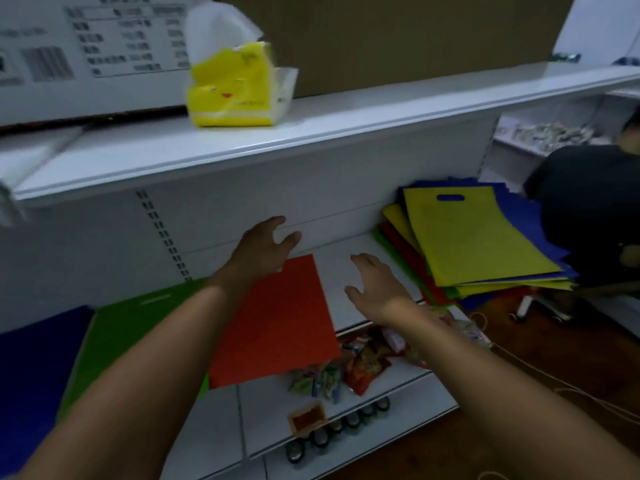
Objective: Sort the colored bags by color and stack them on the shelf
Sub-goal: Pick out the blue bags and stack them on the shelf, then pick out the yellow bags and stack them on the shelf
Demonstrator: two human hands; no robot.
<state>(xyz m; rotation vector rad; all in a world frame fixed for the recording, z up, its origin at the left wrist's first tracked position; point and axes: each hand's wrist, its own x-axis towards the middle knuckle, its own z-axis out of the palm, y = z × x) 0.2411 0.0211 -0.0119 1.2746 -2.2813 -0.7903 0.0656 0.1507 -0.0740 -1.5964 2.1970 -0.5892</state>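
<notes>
Two hands: we see both reaching over the shelf (346, 282), neither holding anything.
Left hand (266, 247): fingers spread and relaxed, over the far edge of the red bag (277, 323); contact w/ the bag cannot be confirmed.
Right hand (375, 289): fingers loosely extended above bare shelf, betw. the red bag and the mixed pile (478, 237); grips nothing.
Sorted so far: blue bag (38, 375) at far left, green bag (124, 334) just beside it, red bag next; each lies flat on the shelf, w/ the red one overhanging the front edge.
Lower shelf, nearer us: snack packets (363, 365) and a row of small cans (346, 424); not task items.
Step in hand: we judge the red bag just placed; approx. early in the task, since the pile is tall.
Next move: we expect the right hand to go to the yellow bag (474, 233) on top of the pile; needs a pinch at one edge so only a single sheet lifts, then a new spot right of red.
Unsorted pile: yellow, blue, red and green layers, at the shelf's right end.
Upper shelf: yellow tissue pack (235, 88), white box (90, 46) behind it.
Writing: box label w/ barcode, blurred, unreadable; no brand legible.
</notes>
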